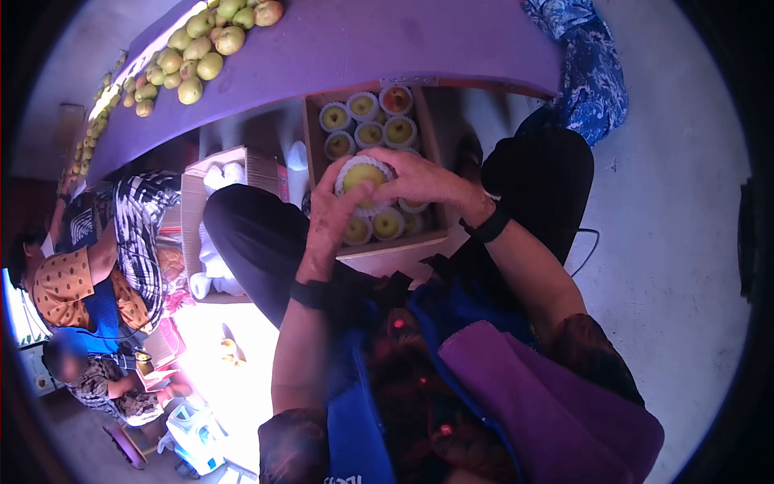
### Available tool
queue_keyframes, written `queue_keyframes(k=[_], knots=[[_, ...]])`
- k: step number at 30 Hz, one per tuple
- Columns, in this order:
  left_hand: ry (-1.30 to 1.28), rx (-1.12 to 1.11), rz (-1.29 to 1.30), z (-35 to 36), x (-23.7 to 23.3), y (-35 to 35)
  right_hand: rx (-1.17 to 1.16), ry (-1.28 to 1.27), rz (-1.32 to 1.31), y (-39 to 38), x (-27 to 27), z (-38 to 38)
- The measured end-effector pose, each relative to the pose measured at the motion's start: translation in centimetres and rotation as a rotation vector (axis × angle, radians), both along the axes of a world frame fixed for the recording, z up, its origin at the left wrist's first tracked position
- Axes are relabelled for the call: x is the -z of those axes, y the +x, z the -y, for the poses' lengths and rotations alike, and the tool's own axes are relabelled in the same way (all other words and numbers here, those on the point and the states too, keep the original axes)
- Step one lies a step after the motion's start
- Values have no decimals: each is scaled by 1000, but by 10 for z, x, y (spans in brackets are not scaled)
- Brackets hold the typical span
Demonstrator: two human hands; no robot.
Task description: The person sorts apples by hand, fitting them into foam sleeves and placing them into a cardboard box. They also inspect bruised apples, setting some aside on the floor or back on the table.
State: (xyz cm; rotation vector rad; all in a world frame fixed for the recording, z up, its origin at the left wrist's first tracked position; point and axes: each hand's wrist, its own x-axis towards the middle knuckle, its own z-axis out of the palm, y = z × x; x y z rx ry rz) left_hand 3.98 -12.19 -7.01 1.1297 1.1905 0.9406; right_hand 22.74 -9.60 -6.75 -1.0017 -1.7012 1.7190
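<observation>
Between my two hands is a yellow-green apple [364,176] in a white foam net, held above an open cardboard box [436,145]. My left hand [329,206] wraps the apple's left side, its thumb across the front. From the right, my right hand [411,179] grips the same apple with its fingers over the top. Several netted apples, such as a reddish one [396,100] at the back right and a green one [388,223] near the front, sit in the box. My hands hide its middle.
A purple-covered table [363,40] with loose apples [197,48] crosses behind the box. Left of my knee stands a carton of white foam nets [192,226]. Two people sit at the far left. Blue patterned cloth [592,73] hangs at the upper right.
</observation>
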Motion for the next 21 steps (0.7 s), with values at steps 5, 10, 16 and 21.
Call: queue_keyframes(k=[5,10,16,21], knots=[[-11,50,-17,-12,-6,10,110,189,45,-2,8,1],[80,50,-209,-21,7,21,194,325,235,-13,21,5],[21,69,-214,-17,27,23,65,285,456,2,4,-1],[7,342,-535,-12,61,14,-14,298,585,27,-15,-6]])
